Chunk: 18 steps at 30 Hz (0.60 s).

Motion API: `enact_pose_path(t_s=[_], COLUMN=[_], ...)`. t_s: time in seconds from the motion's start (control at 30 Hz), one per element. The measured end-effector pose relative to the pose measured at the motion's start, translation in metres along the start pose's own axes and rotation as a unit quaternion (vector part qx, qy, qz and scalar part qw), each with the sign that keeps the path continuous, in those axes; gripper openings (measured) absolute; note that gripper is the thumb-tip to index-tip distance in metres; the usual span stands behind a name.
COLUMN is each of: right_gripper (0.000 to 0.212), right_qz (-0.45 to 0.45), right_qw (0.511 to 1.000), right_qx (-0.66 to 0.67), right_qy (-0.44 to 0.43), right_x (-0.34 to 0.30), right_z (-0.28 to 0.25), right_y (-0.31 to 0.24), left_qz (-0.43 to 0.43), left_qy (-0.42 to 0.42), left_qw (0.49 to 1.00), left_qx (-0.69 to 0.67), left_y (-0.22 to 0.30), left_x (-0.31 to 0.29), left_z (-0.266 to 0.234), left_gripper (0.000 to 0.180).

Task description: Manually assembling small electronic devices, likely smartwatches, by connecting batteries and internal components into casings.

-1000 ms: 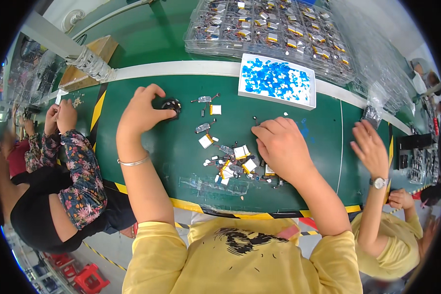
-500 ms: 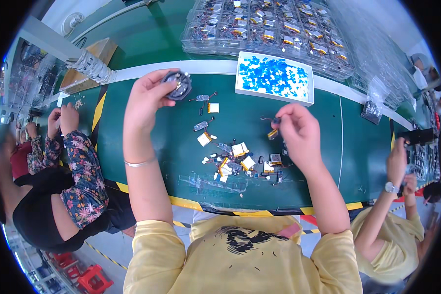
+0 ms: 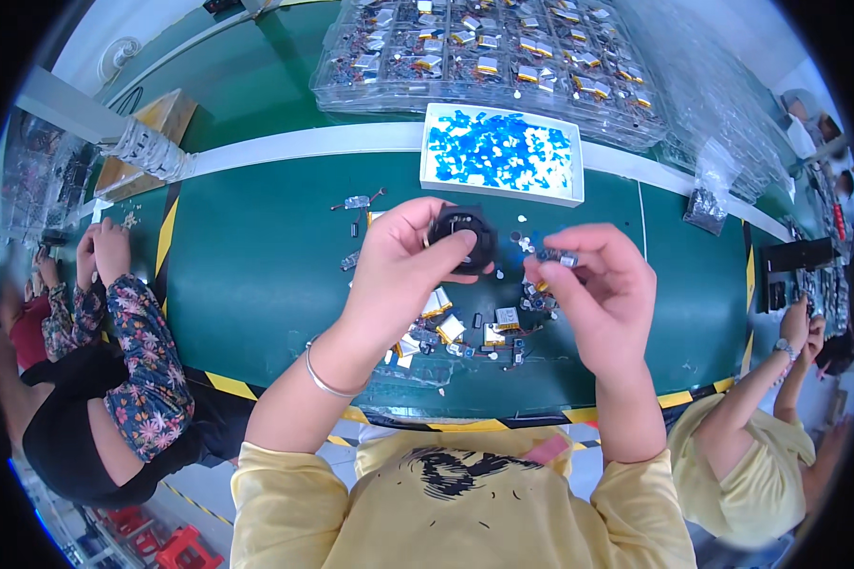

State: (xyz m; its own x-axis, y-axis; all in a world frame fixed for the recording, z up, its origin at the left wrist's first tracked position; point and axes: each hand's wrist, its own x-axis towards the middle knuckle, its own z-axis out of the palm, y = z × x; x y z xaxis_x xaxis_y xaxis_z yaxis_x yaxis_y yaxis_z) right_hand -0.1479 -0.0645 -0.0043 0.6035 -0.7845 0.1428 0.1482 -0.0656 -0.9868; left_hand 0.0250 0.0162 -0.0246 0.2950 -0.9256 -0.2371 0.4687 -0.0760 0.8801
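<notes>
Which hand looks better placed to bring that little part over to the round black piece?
Probably the right hand: it pinches the small part, just across a gap from the round black piece, while the left hand is occupied gripping that piece.

The scene is viewed from the wearer's head, through the left of two side-by-side fisheyes, aimed downward. The fingers (image 3: 443, 258) are seen from above, close by, around mid-frame. The shirt (image 3: 484, 517) is taken in below them, the tray (image 3: 370, 99) beyond them, and co-workers (image 3: 745, 465) well out to both sides.
</notes>
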Motion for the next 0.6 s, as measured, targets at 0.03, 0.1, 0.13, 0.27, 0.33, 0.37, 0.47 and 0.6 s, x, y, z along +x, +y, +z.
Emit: enact_pose_path(t_s=[0.03, 0.1, 0.13, 0.27, 0.33, 0.37, 0.47, 0.6], right_gripper=[0.020, 0.014, 0.014, 0.015, 0.015, 0.015, 0.015, 0.016], right_qz=[-0.032, -0.069, -0.066, -0.106, -0.110, -0.102, -0.081, -0.075], right_qw=[0.999, 0.994, 0.994, 0.981, 0.980, 0.983, 0.987, 0.989], right_qx=[-0.037, -0.083, -0.083, -0.158, -0.162, -0.152, -0.135, -0.128], right_qy=[-0.005, -0.007, -0.009, -0.029, -0.030, -0.029, -0.027, -0.025], right_x=[-0.001, -0.003, -0.003, -0.004, -0.004, -0.004, -0.004, -0.003], right_z=[0.000, 0.000, 0.000, 0.000, 0.002, 0.003, 0.005, 0.005], right_y=[-0.001, -0.002, -0.005, -0.005, -0.002, -0.001, -0.001, 0.000], left_qz=[0.029, 0.081, 0.079, 0.127, 0.128, 0.128, 0.149, 0.149], left_qy=[-0.006, -0.019, -0.017, -0.041, -0.037, -0.036, -0.049, -0.053], left_qw=[0.999, 0.995, 0.996, 0.986, 0.982, 0.982, 0.978, 0.977], left_qx=[0.019, 0.047, 0.046, 0.104, 0.134, 0.133, 0.136, 0.145], left_y=[0.000, -0.003, -0.005, -0.004, -0.001, -0.003, -0.006, -0.004], left_x=[-0.002, -0.005, -0.006, -0.012, -0.015, -0.015, -0.016, -0.018], left_z=[0.005, 0.011, 0.013, 0.018, 0.020, 0.019, 0.016, 0.017], left_gripper=[0.024, 0.021, 0.021, 0.026, 0.027, 0.027, 0.028, 0.028])
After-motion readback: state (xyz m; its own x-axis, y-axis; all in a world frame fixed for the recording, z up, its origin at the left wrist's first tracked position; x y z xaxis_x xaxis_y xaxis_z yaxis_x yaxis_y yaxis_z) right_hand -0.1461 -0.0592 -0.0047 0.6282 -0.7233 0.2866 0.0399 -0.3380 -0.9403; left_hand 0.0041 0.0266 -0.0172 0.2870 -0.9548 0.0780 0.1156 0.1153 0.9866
